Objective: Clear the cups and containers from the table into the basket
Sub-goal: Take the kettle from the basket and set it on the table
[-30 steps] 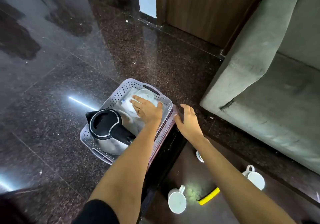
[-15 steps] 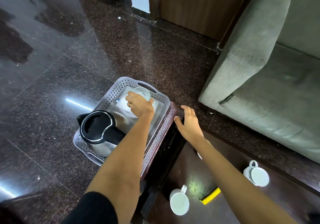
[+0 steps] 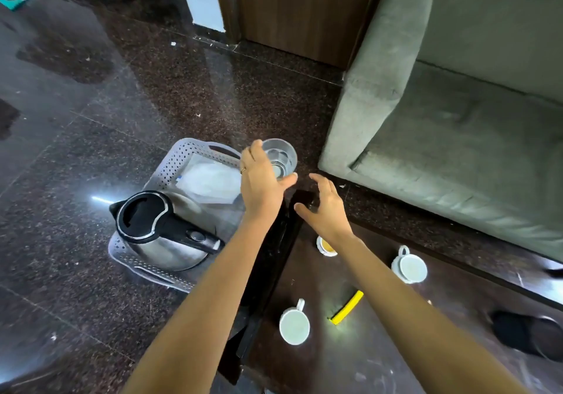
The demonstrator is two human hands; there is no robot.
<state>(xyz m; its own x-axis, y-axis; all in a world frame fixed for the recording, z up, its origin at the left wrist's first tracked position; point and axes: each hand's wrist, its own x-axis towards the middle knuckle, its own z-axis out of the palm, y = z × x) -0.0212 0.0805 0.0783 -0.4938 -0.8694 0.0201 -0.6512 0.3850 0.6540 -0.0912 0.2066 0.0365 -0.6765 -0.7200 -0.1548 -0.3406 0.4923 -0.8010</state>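
My left hand [image 3: 262, 180] is shut on a clear glass [image 3: 281, 157] and holds it in the air over the far right corner of the grey perforated basket [image 3: 179, 157], which stands on the floor. My right hand [image 3: 327, 210] hovers open over the corner of the dark table [image 3: 365, 357]. In the basket lie a steel kettle with a black lid [image 3: 158, 229] and a white packet [image 3: 210, 181]. Two white cups [image 3: 294, 325] [image 3: 409, 267] stand on the table, and a small cup of yellowish liquid [image 3: 326, 245] sits partly hidden under my right wrist.
A yellow strip [image 3: 347, 306] lies on the table between the cups. A black round object [image 3: 530, 332] sits at the table's right edge. A grey sofa [image 3: 457, 119] stands close behind the table. Dark polished floor [image 3: 91, 119] surrounds the basket.
My left hand has come up out of the basket and moved right, with the clear glass in it. My right hand stays near the table corner, fingers now spread.
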